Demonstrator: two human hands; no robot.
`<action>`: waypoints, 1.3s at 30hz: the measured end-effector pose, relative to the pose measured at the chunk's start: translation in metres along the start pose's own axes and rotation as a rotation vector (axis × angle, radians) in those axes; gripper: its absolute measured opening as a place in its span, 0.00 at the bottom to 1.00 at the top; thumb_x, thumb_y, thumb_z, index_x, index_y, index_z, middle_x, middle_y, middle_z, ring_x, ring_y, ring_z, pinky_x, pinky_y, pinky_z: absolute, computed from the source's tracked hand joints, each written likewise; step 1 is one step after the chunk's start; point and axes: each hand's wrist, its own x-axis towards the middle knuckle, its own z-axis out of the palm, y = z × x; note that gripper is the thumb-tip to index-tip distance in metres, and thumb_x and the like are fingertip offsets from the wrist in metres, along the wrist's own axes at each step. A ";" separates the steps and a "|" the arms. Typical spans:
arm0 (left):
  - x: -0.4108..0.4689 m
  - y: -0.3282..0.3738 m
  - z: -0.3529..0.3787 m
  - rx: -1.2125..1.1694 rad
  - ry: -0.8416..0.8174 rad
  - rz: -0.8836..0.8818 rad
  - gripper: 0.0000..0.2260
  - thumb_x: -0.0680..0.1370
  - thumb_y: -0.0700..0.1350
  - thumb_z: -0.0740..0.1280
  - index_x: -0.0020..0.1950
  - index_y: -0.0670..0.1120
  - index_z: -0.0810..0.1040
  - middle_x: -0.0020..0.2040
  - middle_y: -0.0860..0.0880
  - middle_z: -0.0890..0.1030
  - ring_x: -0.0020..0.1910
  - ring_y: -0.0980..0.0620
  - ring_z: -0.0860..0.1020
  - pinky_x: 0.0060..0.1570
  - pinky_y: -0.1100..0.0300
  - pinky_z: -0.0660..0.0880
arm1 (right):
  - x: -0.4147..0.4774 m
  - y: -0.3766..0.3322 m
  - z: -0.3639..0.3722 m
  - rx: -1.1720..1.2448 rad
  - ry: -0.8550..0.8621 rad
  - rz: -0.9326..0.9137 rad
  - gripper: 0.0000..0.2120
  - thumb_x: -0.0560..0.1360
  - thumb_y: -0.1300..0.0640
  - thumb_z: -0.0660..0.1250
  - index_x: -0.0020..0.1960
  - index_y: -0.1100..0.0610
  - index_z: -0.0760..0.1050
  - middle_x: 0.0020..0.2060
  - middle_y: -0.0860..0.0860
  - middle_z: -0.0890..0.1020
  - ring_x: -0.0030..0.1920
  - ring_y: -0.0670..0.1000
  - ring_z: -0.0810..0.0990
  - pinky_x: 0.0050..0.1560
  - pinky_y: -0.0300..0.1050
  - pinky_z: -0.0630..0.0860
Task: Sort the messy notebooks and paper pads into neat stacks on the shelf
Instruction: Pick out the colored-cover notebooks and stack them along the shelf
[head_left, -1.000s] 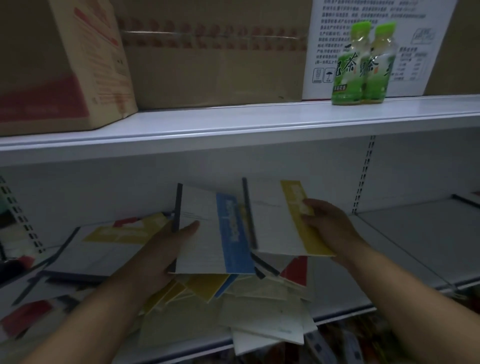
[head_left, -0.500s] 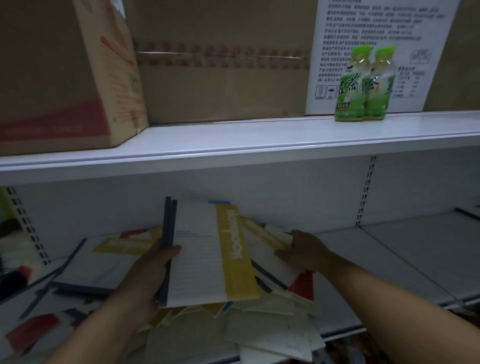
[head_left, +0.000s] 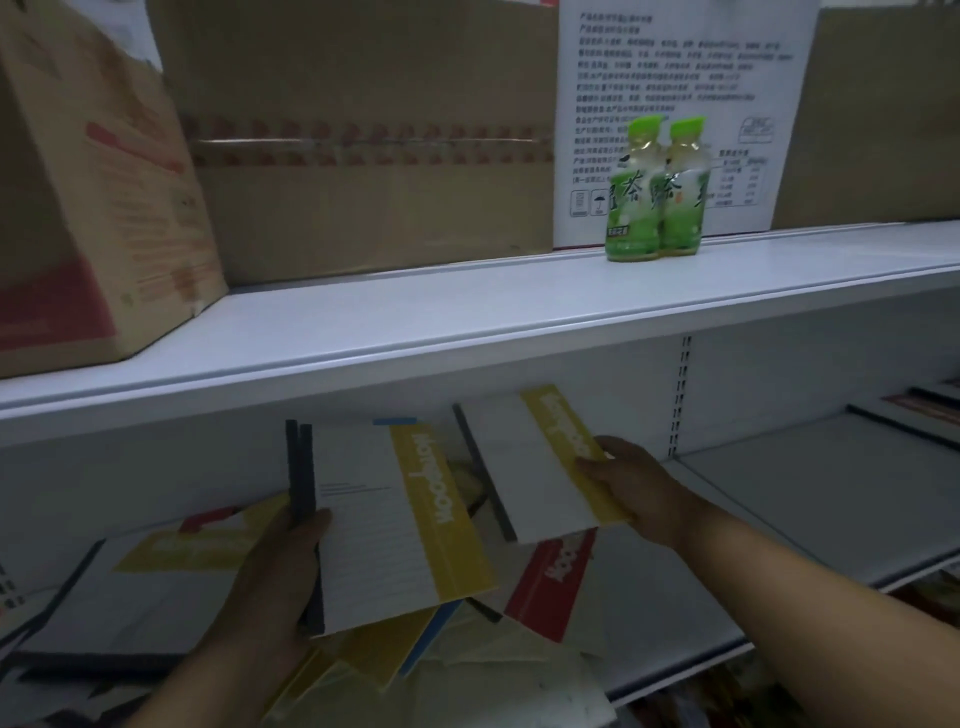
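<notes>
My left hand grips a small stack of notebooks by its dark spine; the top one is white with a yellow band, and a blue edge shows behind it. My right hand holds a second yellow-banded notebook by its right edge, lifted above the pile. Below them a messy heap of notebooks and pads lies on the lower shelf, with a red-banded notebook on top at the right. A larger yellow-banded pad lies flat at the left.
The upper shelf overhangs the work area and carries two green tea bottles, a cardboard box at the left and more cartons behind. A perforated upright divides the back wall. More notebooks lie at the far right.
My right hand picked another yellow-banded notebook out of the pile and raised it. The left hand kept its stack, now topped by the yellow notebook added earlier over the blue one.
</notes>
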 end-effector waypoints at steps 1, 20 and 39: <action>0.002 -0.003 0.012 0.010 -0.003 0.019 0.08 0.82 0.44 0.58 0.60 0.52 0.70 0.51 0.46 0.78 0.46 0.46 0.76 0.42 0.52 0.73 | -0.004 -0.003 -0.005 0.104 -0.019 0.011 0.14 0.76 0.60 0.66 0.62 0.60 0.74 0.51 0.56 0.82 0.48 0.57 0.81 0.48 0.50 0.79; -0.041 -0.133 0.387 0.083 -0.449 -0.287 0.13 0.80 0.45 0.62 0.64 0.46 0.73 0.54 0.43 0.81 0.50 0.43 0.79 0.39 0.54 0.75 | -0.054 0.046 -0.287 0.053 0.174 0.077 0.11 0.78 0.67 0.60 0.55 0.56 0.74 0.41 0.54 0.83 0.35 0.51 0.81 0.34 0.39 0.77; -0.019 -0.245 0.658 0.304 -0.382 -0.255 0.12 0.82 0.43 0.55 0.64 0.45 0.70 0.44 0.47 0.73 0.46 0.44 0.73 0.47 0.56 0.67 | 0.011 0.087 -0.528 -0.272 0.577 0.194 0.18 0.74 0.67 0.53 0.41 0.52 0.79 0.32 0.53 0.75 0.32 0.51 0.71 0.34 0.42 0.63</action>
